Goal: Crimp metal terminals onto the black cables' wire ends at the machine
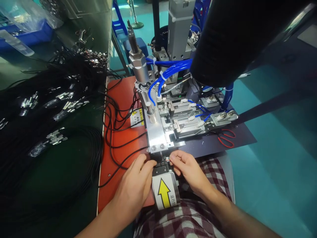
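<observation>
Nearest, a curved white label (165, 194) bears one yellow arrow. Just beyond, the left hand (135, 181) presses fingertips on a small black block (160, 169); the right hand (188, 168) pinches a thin wire end (169, 160) beside it. Farther, a machined aluminium fixture (158, 132), glossy blue tubes (170, 71), red-handled scissors (226, 137) right, black cable bundles (49, 132) left.

You are sitting over a shiny teal floor (267, 178) that is catching bright light from above. A dark green table (61, 185) is standing to your left, and black cables (49, 99) are lying in heaps on it. A blue bin (29, 36) is sitting at its far end. Blue stool legs (119, 19) are standing farther back.
</observation>
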A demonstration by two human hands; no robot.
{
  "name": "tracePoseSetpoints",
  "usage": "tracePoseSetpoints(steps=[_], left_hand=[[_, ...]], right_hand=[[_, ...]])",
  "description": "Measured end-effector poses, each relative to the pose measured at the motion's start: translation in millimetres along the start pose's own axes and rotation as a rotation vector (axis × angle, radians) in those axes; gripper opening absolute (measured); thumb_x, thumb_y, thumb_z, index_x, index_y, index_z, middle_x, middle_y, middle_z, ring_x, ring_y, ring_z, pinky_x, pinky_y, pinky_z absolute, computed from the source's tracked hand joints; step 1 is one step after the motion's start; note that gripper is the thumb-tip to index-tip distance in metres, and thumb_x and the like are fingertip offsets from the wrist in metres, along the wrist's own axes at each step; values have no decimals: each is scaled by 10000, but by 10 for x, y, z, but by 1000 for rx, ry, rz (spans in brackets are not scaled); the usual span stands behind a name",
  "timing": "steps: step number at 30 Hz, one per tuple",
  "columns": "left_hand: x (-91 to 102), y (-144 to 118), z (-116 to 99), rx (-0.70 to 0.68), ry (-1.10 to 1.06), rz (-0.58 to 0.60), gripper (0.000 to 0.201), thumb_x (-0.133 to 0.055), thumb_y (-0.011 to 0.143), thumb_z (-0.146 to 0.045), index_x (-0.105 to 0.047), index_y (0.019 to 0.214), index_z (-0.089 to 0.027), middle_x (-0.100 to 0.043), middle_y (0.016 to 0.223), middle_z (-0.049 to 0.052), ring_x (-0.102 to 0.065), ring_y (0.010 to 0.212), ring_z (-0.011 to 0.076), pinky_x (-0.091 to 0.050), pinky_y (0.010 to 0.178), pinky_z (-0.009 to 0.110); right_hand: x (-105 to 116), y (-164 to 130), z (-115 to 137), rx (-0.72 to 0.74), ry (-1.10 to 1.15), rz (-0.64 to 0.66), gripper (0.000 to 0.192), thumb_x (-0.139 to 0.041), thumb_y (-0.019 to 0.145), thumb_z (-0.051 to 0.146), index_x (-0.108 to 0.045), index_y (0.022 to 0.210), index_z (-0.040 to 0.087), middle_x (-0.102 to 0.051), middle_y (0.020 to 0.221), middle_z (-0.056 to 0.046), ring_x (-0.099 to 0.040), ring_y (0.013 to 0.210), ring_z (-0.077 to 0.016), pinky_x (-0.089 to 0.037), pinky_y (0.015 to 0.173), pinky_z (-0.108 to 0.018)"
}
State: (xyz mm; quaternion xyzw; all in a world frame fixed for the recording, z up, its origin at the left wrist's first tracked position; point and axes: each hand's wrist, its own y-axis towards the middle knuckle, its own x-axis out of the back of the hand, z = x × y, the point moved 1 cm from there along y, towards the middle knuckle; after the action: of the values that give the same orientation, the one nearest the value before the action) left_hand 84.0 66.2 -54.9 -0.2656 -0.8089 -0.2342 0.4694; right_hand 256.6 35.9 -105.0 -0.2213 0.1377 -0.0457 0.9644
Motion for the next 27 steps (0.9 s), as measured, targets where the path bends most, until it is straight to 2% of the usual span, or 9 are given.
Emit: tracePoseSetpoints(steps=[5,9,16,20,23,27], left_hand=[[-9,-42,46,-9,81,98,233,-370,883,-39,-536,1003,-150,-495,870,60,-487,823,210,-470,717,343],[-20,-61,-4,2,166,175,290,-342,836,18,-524,996,-141,-475,881,67,-455,808,224,-463,688,365],[-31,-45,-98,-38,296,85,271,-352,809,27,-538,946,-114,-496,852,92,-459,778,240,-475,660,381],[-24,-31,-99,-45,314,50,250,-352,828,8,-559,893,-116,-517,821,93,-475,762,237,-482,644,375],[-19,-37,-74,-35,281,66,264,-351,858,-28,-570,970,-123,-535,852,92,-494,795,234,-487,685,374],[-51,-47,-51,-18,126,177,364,-366,881,-73,-503,1206,-164,-533,1031,105,-499,899,231,-484,756,367]], right_hand=[[7,-15,30,12,-41,-4,315,-608,808,453,-544,707,162,-477,590,54,-377,449,-67,-286,460,-224],[-2,-24,43,24,-88,-23,306,-597,814,447,-526,714,167,-484,603,49,-391,459,-72,-294,458,-227],[-7,-29,38,48,-164,-41,263,-558,837,417,-521,743,174,-450,560,61,-397,464,-84,-293,454,-231],[-2,-11,37,37,-108,-29,265,-588,811,415,-533,721,172,-459,561,60,-392,458,-81,-290,457,-231],[16,9,21,4,-32,4,286,-611,799,421,-545,692,164,-488,586,50,-378,456,-71,-285,473,-233],[51,26,1,-10,59,11,307,-596,797,459,-591,746,156,-545,648,25,-385,467,-72,-296,502,-244]])
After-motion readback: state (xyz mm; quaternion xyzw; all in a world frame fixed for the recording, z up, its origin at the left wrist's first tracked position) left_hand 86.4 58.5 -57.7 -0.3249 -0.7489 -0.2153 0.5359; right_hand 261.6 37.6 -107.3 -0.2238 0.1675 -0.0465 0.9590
